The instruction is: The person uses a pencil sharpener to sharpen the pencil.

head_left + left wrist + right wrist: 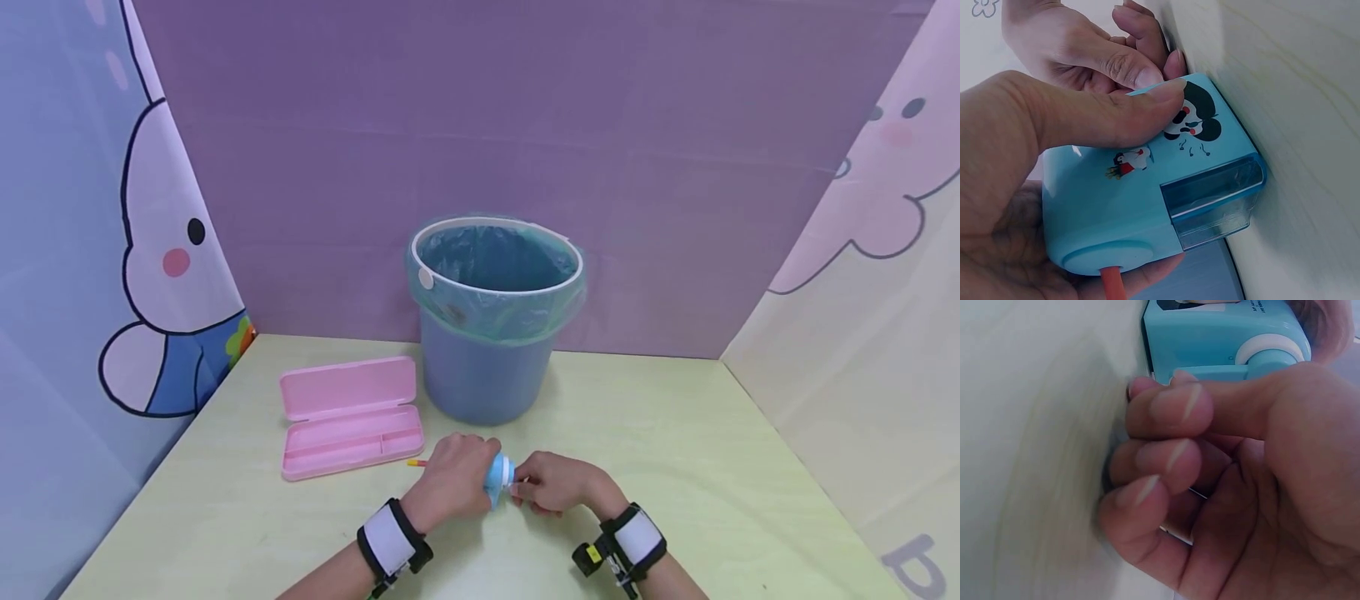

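Observation:
A light blue crank pencil sharpener (1104,219) with cartoon animal prints lies low at the table, gripped by my left hand (456,477). The thumb presses on its printed face in the left wrist view. Its clear shavings drawer (1213,203) faces the camera there. From one end sticks a red-orange pencil (1113,284); the pencil's yellow-tipped end shows left of the hand in the head view. At the opposite end, my right hand (561,483) holds the crank arm (1207,374) with curled fingers, which hide its knob.
Behind the hands stands a blue trash bin (483,375) with a green plastic liner (495,312). An open pink pencil case (348,387) lies to its left. Purple and cartoon-printed cloths wall the pale table (712,500) at the back and sides.

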A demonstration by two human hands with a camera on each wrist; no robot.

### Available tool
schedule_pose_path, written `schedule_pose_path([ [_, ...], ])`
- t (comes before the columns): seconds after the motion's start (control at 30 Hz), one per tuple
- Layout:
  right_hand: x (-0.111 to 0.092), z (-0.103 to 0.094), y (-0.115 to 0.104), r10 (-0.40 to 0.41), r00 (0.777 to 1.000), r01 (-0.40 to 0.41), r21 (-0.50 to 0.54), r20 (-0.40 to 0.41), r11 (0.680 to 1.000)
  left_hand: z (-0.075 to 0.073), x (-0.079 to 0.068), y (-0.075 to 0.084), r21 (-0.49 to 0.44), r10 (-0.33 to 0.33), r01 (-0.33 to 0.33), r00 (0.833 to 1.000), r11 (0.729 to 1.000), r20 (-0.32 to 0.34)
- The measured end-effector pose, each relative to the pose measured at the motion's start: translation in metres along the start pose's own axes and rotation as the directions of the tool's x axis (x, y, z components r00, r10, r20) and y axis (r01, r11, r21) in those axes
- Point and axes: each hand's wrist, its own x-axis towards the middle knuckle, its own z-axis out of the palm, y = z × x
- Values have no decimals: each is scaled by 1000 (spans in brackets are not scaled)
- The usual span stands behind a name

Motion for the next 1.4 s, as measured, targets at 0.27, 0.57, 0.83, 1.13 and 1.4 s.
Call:
schedule_pose_path([
  [0.27, -1, 2, -1, -2, 999, 2, 22, 34, 1000, 0, -1, -1, -16, -14, 14, 1000, 1000, -1],
  [0.57, -5, -2, -5, -31, 995, 29, 20, 98, 999, 0, -1, 1, -18, -15, 15, 999, 1000, -32],
  [0.83, -6, -5, -4, -113, 975, 102, 66, 191, 993, -1, -3, 2, -14, -21, 20, 998, 1000, -51],
  [1.13, -8, -9, -6, -171, 958, 144, 128, 232, 981, -2, -2, 3, -14, -35, 35, 999, 999, -28],
  [1.4, -10, -13, -8, -206, 950, 177, 140, 234, 974, -1, -2, 1, -11, -35, 35, 999, 999, -13],
])
